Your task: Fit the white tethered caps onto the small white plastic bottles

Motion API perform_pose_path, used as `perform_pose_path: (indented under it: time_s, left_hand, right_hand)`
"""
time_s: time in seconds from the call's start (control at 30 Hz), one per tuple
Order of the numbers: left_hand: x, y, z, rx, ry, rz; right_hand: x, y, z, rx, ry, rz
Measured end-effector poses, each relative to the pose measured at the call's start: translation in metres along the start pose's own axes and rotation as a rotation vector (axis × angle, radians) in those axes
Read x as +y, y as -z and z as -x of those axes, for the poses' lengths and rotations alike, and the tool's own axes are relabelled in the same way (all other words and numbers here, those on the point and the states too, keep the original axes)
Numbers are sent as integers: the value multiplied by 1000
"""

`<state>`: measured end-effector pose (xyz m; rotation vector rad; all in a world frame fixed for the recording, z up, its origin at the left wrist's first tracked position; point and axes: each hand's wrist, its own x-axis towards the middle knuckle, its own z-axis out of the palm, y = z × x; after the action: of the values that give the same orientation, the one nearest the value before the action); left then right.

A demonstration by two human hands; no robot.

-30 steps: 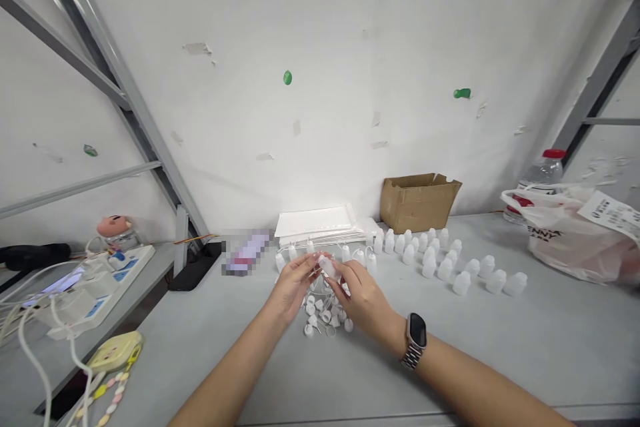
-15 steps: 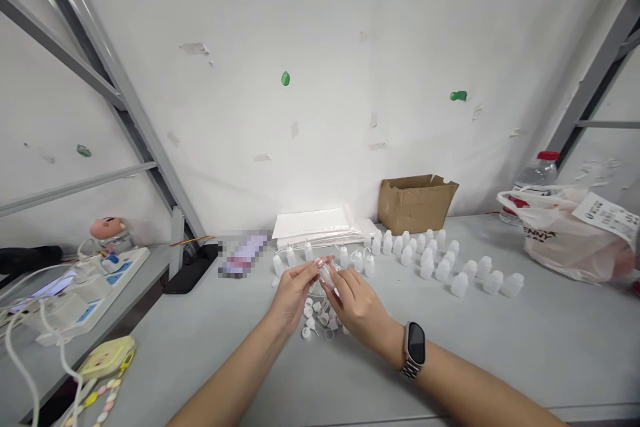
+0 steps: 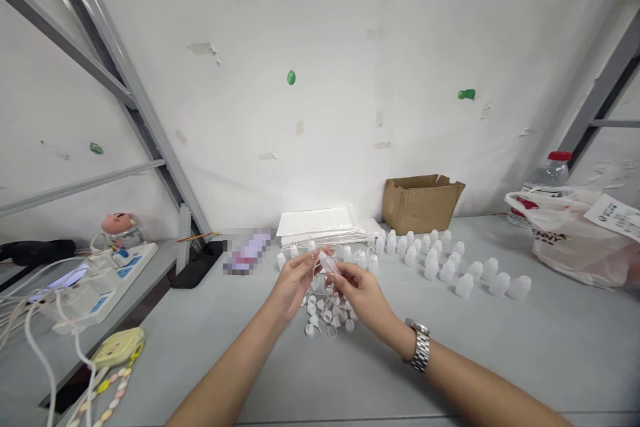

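My left hand (image 3: 294, 283) and my right hand (image 3: 361, 290) meet above the grey table (image 3: 500, 353), both pinching one small translucent white bottle (image 3: 329, 263) held tilted between the fingertips. Just below the hands lies a heap of small white caps and nozzles (image 3: 327, 317). Behind the hands stand a few uncapped bottles (image 3: 361, 257). To the right, several capped white bottles (image 3: 450, 267) stand in rows. A metal watch band (image 3: 419, 345) is on my right wrist.
A stack of white sheets (image 3: 320, 223) and an open cardboard box (image 3: 421, 201) stand by the wall. A plastic bag (image 3: 580, 240) and a water bottle (image 3: 547, 177) are at the right. Power strips with cables (image 3: 85, 283) and a yellow case (image 3: 117, 349) lie left.
The right wrist has rolled, so the watch face has turned away and the metal band shows. The bottle between the fingertips is tilted differently and held slightly higher.
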<state>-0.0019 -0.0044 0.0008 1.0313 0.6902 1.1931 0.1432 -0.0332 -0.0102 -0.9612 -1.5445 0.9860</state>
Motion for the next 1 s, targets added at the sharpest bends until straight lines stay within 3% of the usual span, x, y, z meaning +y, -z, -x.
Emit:
perform_pose_path:
  time_s: [0.17,0.33,0.43,0.5,0.6,0.7,0.77,0.87,1.0]
  left_hand:
    - [-2,-2,3,-14,57,36]
    - [0,-7,7,3,139,70]
    - [4,-10,11,-1,151,95]
    - [5,-12,12,-32,137,95]
    - [5,-12,12,-50,125,89]
    - [2,-12,11,-11,127,113]
    - [0,-12,10,20,117,132]
    - [-3,-12,9,51,80,116]
    - [-7,-15,10,33,13,13]
  right_hand:
    - [-4,-1,-1,-95,-131,-286]
    - [-8,0,2,-297,-295,-657]
    - [-9,1,1,-344,-311,-720]
    - [-9,2,0,-310,-289,-632]
    - [-6,1,0,-138,-177,-289]
    - [-1,1,3,80,103,161]
    - [3,1,6,154,305,377]
    - [4,1,9,165,432,487]
    - [2,0,11,161,443,501]
